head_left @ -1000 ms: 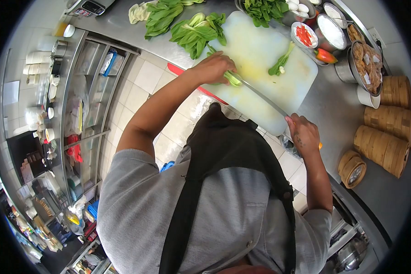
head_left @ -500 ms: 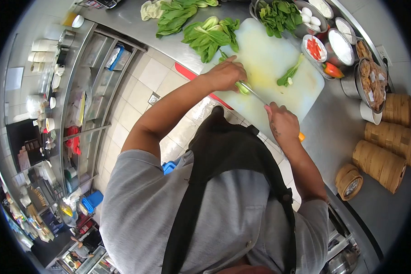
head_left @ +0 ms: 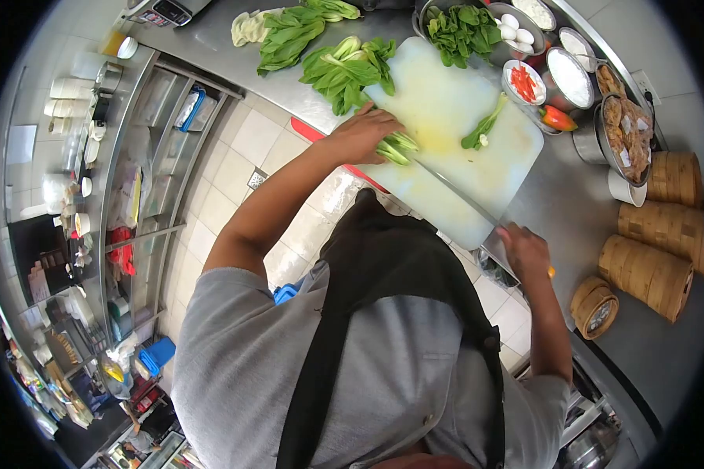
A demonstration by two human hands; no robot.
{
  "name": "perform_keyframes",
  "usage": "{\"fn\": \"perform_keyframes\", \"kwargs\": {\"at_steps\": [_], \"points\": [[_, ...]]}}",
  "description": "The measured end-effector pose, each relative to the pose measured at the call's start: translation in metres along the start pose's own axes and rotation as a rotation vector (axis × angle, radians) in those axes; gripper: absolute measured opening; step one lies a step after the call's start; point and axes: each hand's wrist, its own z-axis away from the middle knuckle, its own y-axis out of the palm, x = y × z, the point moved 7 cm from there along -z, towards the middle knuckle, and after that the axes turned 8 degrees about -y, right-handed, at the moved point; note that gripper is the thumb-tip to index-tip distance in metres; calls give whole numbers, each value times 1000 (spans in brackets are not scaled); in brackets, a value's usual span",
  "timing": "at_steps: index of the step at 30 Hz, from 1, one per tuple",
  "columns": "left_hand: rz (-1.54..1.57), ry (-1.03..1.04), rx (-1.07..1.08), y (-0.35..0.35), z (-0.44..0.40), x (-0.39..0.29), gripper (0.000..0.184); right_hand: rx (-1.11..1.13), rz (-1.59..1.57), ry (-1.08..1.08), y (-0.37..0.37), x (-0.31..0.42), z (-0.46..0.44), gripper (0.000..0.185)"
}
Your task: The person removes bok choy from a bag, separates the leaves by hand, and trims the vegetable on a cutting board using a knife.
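My left hand [head_left: 365, 135] is wrapped round a bok choy [head_left: 399, 147], its pale stalk ends sticking out to the right, its leaves hidden under my palm. This bok choy lies at the left edge of the white cutting board [head_left: 434, 90]. In my right hand [head_left: 526, 248] is the handle of a long knife [head_left: 463, 195]; an orange bit of handle shows by my wrist. The blade slants across the board, with its tip close to the stalk ends. A smaller bok choy piece [head_left: 485, 127] rests on the board's right side.
Whole bok choy [head_left: 346, 72] lies beyond my left hand. A bowl of green leaves [head_left: 461, 35], eggs [head_left: 516, 31], sliced red pepper [head_left: 524, 82] and white powder [head_left: 569, 76] line the back right. Bamboo steamers [head_left: 645, 273] stand at right, metal shelves [head_left: 133, 187] at left.
My right hand has drawn the knife back to the right, away from my left hand, baring more blade. The held bok choy's stalk ends now show more and look spread.
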Motion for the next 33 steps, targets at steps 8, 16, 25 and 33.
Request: {"fn": "perform_keyframes", "kwargs": {"at_steps": [8, 16, 25, 33], "points": [[846, -221, -113, -56, -33, 20, 38, -279, -168, 179, -1, -27, 58, 25], [1657, 112, 49, -96, -101, -44, 58, -485, -164, 201, 26, 9, -33, 35], [1603, 71, 71, -54, -101, -80, 49, -913, -935, -32, -94, 41, -95, 59], [641, 8, -607, -93, -149, -61, 47, -1022, -1286, 133, -120, 32, -175, 54]]}}
